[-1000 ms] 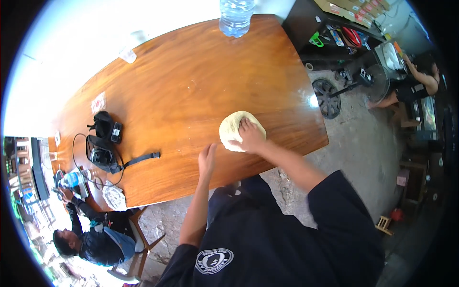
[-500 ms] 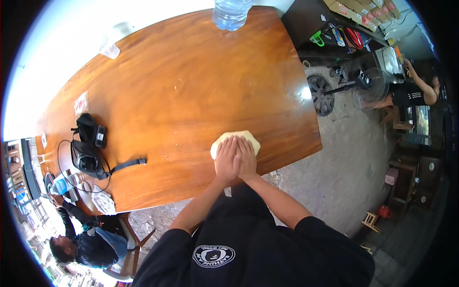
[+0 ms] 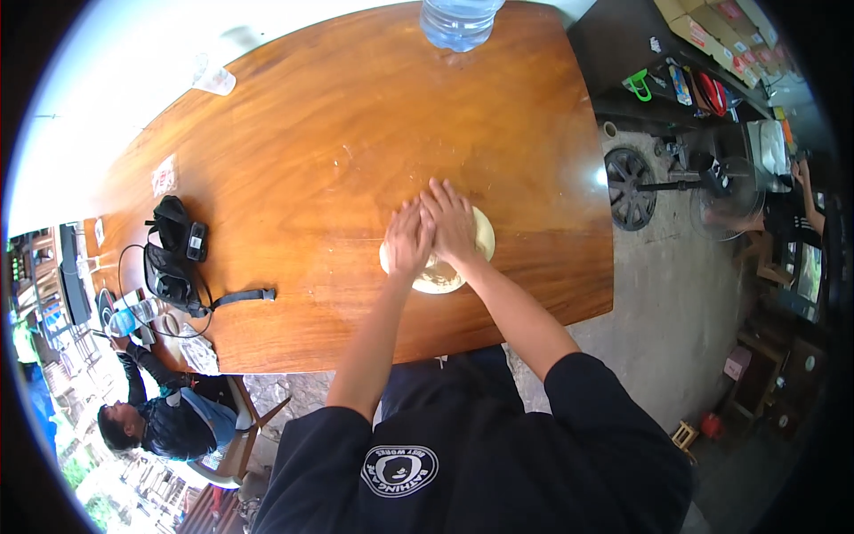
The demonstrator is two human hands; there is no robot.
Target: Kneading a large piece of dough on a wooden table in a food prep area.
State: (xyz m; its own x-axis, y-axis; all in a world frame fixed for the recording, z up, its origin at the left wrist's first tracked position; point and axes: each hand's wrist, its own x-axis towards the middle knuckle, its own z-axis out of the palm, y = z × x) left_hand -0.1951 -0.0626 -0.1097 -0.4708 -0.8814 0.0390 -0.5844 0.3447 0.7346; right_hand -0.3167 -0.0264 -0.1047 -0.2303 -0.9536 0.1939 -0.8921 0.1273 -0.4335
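A round, pale piece of dough (image 3: 438, 280) lies on the polished wooden table (image 3: 294, 196) in front of me. Both palms press down on it side by side. On its left part rests my left hand (image 3: 406, 238), fingers stretched forward. My right hand (image 3: 451, 224) lies flat across its middle, its fingers reaching past the dough's far edge and the thumb side against the left hand. Neither hand grips anything. The dough shows around the hands at the right and near side; its middle is hidden under them.
A large clear water bottle (image 3: 460, 25) stands at the table's far edge, a plastic cup (image 3: 214, 76) at far left. Black straps with a device (image 3: 173, 258) lie to the left. A seated person (image 3: 178, 427) is at lower left. Right of the table stands a fan (image 3: 725, 187).
Both hands have pushed forward, away from me, and the dough now sits further onto the table. My right fingers have slid beyond its far edge. The view has shifted slightly.
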